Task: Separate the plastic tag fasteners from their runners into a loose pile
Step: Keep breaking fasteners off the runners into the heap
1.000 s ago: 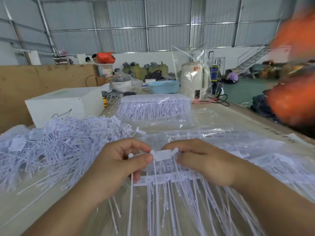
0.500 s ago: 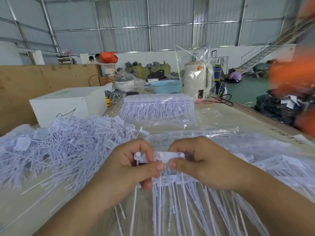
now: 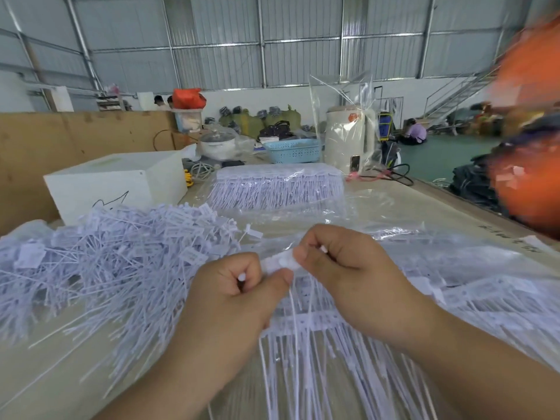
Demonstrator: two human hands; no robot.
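the left hand [image 3: 239, 301] and right hand [image 3: 348, 274] met fingertip to fingertip, both pinching one white plastic tag fastener [image 3: 280, 263] between thumb and curled fingers. no print on it was legible. its thin tail hung down over a white runner strip of uncut fasteners [image 3: 309, 321] just beneath the hands. left of the left hand lay the loose pile of separated white fasteners [image 3: 106, 262]. beyond the hands sat a clear bagged bundle of fasteners [image 3: 277, 186] on the pale tabletop [image 3: 424, 207], inside a corrugated metal hall.

A white box [image 3: 115, 180], a blue basket [image 3: 294, 150] and a bagged cream appliance [image 3: 348, 140] stand behind.
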